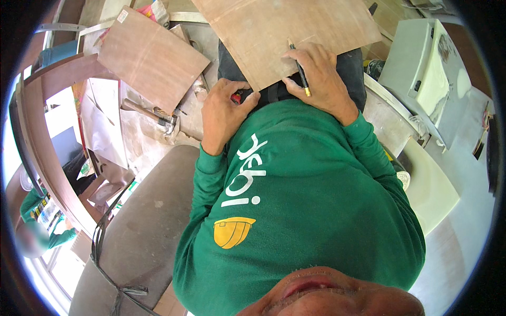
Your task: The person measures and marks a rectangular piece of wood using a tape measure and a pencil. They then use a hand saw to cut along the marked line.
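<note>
A sheet of brown plywood (295, 26) lies across my lap, with one corner pointing toward my waist. My right hand (324, 79) rests at its near edge, a dark pencil (302, 76) with a yellow end pinched between thumb and fingers; the pencil's tip points away from me over the wood. Beside the plywood's near corner, my left hand (224, 110) curls around a small red-and-black thing (237, 98). Fingers and palm hide most of that thing, so its kind does not show.
A smaller plywood piece (153, 58) lies at the far left, near a hammer (150, 112) with a wooden handle. At the right stands a pale cabinet-like box (406, 58). A dusty grey cushioned seat (142, 210) is at my left; beyond, another person (52, 226) wears green.
</note>
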Action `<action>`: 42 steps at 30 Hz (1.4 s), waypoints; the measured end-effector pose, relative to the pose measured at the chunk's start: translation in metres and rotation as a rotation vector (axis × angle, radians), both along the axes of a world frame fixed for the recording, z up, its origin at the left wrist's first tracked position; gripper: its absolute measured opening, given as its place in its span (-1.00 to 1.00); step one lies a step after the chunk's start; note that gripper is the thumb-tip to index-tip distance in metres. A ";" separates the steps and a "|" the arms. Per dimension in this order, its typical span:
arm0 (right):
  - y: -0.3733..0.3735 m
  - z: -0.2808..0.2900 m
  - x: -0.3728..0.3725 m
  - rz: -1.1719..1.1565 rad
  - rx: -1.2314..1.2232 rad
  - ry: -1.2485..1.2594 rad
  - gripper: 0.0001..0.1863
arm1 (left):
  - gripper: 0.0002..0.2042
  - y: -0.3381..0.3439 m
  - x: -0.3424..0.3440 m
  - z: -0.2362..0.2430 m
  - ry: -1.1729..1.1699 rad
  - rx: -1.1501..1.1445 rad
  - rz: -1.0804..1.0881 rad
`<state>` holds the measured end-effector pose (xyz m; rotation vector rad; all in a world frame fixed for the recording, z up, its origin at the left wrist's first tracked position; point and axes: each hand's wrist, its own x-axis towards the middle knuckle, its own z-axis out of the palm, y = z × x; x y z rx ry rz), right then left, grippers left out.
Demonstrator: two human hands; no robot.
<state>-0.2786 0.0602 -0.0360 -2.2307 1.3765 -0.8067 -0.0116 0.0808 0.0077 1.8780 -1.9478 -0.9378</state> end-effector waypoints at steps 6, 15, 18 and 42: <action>0.000 0.000 0.001 -0.004 0.018 0.006 -0.36 | -0.67 -0.002 0.001 -0.003 -0.009 0.007 -0.002; -0.003 -0.005 0.002 -0.009 0.013 -0.002 -0.33 | -0.66 -0.007 -0.006 0.001 -0.080 0.046 0.008; -0.003 -0.008 0.002 -0.007 0.013 -0.001 -0.33 | -0.65 -0.009 -0.006 0.003 -0.084 0.085 0.013; -0.058 0.008 -0.094 -0.366 -0.141 0.036 -0.47 | -0.63 -0.008 0.006 0.003 0.072 0.082 0.063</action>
